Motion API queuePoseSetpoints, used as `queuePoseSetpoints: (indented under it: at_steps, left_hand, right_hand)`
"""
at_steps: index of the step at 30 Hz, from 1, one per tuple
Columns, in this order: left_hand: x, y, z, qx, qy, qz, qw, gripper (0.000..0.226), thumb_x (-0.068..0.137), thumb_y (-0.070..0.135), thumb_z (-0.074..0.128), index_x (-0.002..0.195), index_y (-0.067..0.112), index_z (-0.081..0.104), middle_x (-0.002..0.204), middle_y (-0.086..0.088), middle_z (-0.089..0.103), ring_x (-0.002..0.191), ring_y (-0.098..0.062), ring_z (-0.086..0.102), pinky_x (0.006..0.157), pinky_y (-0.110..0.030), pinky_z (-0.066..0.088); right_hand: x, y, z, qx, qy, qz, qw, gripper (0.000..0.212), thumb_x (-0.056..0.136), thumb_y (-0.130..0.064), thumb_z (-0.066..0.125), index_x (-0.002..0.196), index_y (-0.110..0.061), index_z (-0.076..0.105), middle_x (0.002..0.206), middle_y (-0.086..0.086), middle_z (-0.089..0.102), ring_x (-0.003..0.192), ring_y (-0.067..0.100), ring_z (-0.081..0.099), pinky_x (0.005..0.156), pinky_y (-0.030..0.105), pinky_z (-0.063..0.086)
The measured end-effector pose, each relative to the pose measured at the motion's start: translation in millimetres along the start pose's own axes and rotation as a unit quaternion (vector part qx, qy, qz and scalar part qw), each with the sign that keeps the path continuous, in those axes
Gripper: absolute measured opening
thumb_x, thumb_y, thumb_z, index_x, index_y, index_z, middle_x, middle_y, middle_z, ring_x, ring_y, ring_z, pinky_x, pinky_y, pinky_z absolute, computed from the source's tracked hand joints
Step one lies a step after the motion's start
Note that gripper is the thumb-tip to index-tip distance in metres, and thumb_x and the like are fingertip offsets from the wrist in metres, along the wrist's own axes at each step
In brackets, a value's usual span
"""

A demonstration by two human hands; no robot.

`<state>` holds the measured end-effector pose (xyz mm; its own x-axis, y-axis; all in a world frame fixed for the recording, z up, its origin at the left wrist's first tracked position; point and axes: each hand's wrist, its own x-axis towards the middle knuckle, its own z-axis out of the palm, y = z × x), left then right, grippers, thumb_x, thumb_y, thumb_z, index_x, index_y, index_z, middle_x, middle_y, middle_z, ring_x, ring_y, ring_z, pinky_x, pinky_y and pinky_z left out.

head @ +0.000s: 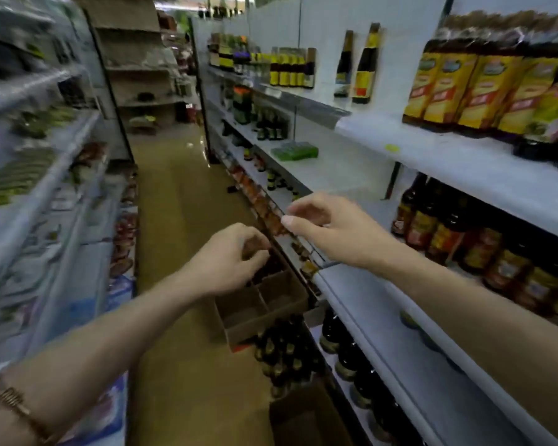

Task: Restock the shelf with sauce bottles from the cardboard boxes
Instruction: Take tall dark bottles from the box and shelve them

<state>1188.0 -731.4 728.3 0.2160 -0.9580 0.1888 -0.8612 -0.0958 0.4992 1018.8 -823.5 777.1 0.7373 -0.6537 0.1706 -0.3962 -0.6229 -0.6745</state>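
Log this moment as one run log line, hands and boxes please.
left hand: curled, empty, over divided cardboard box | right hand: empty, reaching toward shelf edge | sauce bottles: in box below

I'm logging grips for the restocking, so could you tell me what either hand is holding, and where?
Neither hand plainly holds anything. The left hand is loosely curled above the cardboard box; the right hand reaches out, fingers relaxed. Blur hides small items.

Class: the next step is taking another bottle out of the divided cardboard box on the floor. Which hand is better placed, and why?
Left. The left hand hangs right above the cardboard box, fingers curled and apparently empty. The right hand is farther over, by the shelf edge.
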Motion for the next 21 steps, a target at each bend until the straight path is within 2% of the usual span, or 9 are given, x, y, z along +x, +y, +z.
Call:
queuePoseSetpoints:
  at_steps: [3,6,9,13,16,21]
  left_hand:
    - [24,-54,-7,0.012,-0.021,-0.028,0.999,0.022,0.094,0.031,0.057,0.112,0.021,0.064,0.106,0.006,0.055,0.099,-0.010,0.057,0.081,-0.021,0.042]
    - [51,-106,-7,0.031,-0.049,-0.054,0.997,0.025,0.094,0.026,0.057,0.116,0.015,0.063,0.107,0.003,0.056,0.097,-0.010,0.055,0.079,-0.016,0.037]
    - [83,-160,-9,0.051,-0.073,-0.078,0.993,0.027,0.093,0.025,0.058,0.118,0.015,0.061,0.113,-0.001,0.053,0.105,-0.015,0.055,0.084,-0.017,0.037]
    - [148,-224,-17,0.054,-0.066,-0.109,0.990,0.030,0.091,0.024,0.062,0.120,0.016,0.060,0.118,-0.001,0.054,0.104,-0.010,0.051,0.086,-0.016,0.034]
    - [205,-263,-20,0.061,-0.086,-0.121,0.987,0.035,0.091,0.023,0.062,0.124,0.014,0.058,0.123,-0.003,0.055,0.111,-0.014,0.053,0.085,-0.013,0.032]
    - [290,-326,-18,0.046,-0.091,-0.142,0.985,0.039,0.092,0.021,0.061,0.130,0.014,0.052,0.129,-0.003,0.046,0.117,-0.015,0.049,0.088,-0.011,0.029]
  right_hand:
    - [50,4,31,0.018,-0.024,0.009,1.000,0.041,0.091,-0.050,0.058,0.123,-0.024,0.061,0.113,-0.011,0.065,0.104,0.005,0.060,0.092,0.026,0.050]
    - [102,13,59,0.013,-0.053,0.015,0.998,0.040,0.091,-0.049,0.058,0.123,-0.025,0.060,0.112,-0.011,0.063,0.104,0.005,0.059,0.090,0.023,0.048]
    - [159,27,84,0.020,-0.076,0.016,0.997,0.039,0.093,-0.046,0.057,0.125,-0.023,0.057,0.113,-0.010,0.060,0.105,0.006,0.057,0.089,0.023,0.047]
    - [254,44,112,0.042,-0.084,0.014,0.996,0.042,0.093,-0.047,0.057,0.127,-0.024,0.057,0.115,-0.010,0.061,0.107,0.006,0.058,0.089,0.024,0.049]
    - [329,56,128,0.062,-0.092,0.017,0.994,0.041,0.093,-0.047,0.057,0.127,-0.024,0.056,0.113,-0.011,0.059,0.106,0.005,0.057,0.084,0.019,0.047]
    - [436,80,158,0.067,-0.123,0.034,0.990,0.042,0.093,-0.046,0.058,0.128,-0.022,0.056,0.111,-0.011,0.059,0.104,0.005,0.056,0.080,0.018,0.044]
